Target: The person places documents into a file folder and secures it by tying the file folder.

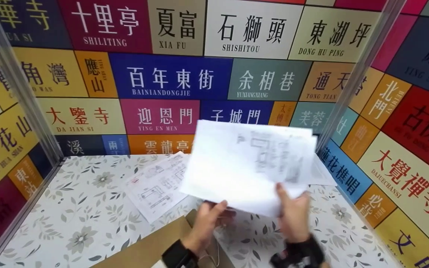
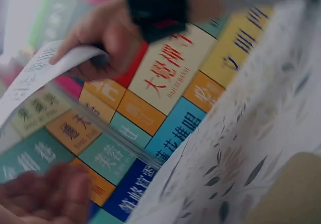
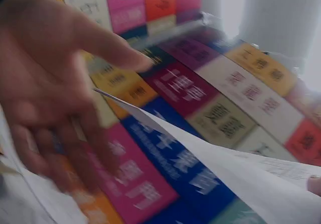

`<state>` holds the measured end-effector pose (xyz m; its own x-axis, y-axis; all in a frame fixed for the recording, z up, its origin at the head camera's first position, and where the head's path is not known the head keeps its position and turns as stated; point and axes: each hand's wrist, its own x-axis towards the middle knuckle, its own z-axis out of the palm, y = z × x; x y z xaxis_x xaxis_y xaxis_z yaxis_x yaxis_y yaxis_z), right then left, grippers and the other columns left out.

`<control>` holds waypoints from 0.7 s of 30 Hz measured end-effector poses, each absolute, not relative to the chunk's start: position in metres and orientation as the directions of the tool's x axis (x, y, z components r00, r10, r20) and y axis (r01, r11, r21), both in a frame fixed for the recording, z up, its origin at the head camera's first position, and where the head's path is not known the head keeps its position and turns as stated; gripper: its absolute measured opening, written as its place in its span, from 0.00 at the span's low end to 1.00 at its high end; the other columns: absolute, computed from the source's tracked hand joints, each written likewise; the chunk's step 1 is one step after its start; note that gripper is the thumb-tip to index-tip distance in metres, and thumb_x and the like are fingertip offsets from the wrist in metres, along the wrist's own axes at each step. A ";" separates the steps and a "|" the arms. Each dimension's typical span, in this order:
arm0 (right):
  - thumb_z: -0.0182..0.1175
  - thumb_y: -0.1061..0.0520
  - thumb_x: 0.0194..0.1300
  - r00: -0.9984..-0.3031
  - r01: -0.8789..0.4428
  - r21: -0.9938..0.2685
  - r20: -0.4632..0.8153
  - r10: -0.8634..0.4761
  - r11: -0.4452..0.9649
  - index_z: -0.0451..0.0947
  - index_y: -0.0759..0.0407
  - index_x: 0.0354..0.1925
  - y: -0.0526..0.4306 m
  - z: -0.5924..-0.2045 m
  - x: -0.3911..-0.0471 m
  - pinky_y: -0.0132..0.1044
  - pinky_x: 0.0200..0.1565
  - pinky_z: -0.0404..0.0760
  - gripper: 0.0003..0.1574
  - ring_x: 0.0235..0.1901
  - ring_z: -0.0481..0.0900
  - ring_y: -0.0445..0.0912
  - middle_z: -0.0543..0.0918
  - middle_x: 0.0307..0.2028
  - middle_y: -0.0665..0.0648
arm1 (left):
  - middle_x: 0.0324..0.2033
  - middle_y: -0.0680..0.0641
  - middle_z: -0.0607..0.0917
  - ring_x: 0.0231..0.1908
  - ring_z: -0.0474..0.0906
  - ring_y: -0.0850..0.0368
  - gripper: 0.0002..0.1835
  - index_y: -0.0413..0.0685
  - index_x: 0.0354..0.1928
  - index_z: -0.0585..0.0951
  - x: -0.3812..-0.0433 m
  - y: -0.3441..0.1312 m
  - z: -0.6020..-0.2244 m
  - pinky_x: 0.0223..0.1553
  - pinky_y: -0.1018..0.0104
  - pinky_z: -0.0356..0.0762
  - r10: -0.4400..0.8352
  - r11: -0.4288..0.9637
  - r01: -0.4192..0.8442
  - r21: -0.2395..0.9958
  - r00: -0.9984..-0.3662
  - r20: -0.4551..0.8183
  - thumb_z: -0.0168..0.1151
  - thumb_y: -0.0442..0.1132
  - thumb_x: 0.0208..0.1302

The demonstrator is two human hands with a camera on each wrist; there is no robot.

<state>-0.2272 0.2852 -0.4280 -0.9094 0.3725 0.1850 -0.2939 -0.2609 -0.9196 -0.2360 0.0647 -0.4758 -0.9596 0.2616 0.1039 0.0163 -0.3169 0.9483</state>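
My right hand [image 1: 294, 217] pinches several white printed sheets of paper [image 1: 233, 163] near their lower right corner, thumb on the face. They are held up, tilted, over the table, their print blurred. In the left wrist view, the same right hand [image 2: 108, 38] grips the curved edge of the sheets [image 2: 30, 81]. Close below the sheets' lower edge is my left hand [image 1: 207, 223]. The right wrist view shows that left hand [image 3: 55, 93] with its palm facing the camera, fingers spread and holding nothing, beside the sheets [image 3: 241, 174].
One printed sheet [image 1: 155, 191] lies on the floral-patterned table [image 1: 62, 208] at the left. Another sheet [image 1: 323, 174] shows at the right, mostly behind the raised ones. A flat brown kraft-paper piece [image 1: 143, 245] lies at the front, under the left wrist. Walls of coloured lettered panels [image 1: 169, 78] enclose the table.
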 end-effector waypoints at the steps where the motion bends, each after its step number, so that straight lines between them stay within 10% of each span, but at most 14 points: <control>1: 0.62 0.65 0.74 -0.919 -0.282 -0.915 0.172 0.354 -0.287 0.64 0.53 0.73 0.269 -0.438 -0.228 0.48 0.46 0.87 0.35 0.46 0.89 0.51 0.84 0.59 0.59 | 0.49 0.38 0.85 0.48 0.84 0.46 0.22 0.33 0.62 0.70 -0.239 0.060 -0.478 0.55 0.50 0.81 0.196 -0.387 0.024 0.922 -0.975 0.108 0.57 0.42 0.77; 12: 0.58 0.66 0.73 -0.989 -0.105 -0.930 0.060 0.137 -0.352 0.64 0.68 0.69 0.236 -0.473 -0.235 0.44 0.54 0.81 0.30 0.51 0.83 0.48 0.84 0.55 0.54 | 0.71 0.38 0.71 0.73 0.66 0.44 0.31 0.40 0.77 0.60 -0.273 0.027 -0.469 0.73 0.52 0.63 -0.247 -0.470 0.250 0.847 -0.958 0.146 0.53 0.28 0.75; 21: 0.52 0.63 0.78 -0.974 -0.197 -0.972 0.179 0.138 -0.131 0.62 0.68 0.67 0.285 -0.449 -0.253 0.40 0.46 0.85 0.24 0.45 0.84 0.50 0.82 0.53 0.62 | 0.49 0.38 0.85 0.42 0.86 0.47 0.22 0.37 0.64 0.74 -0.300 0.001 -0.468 0.43 0.53 0.86 -0.037 -0.143 0.020 0.989 -0.999 0.015 0.65 0.36 0.71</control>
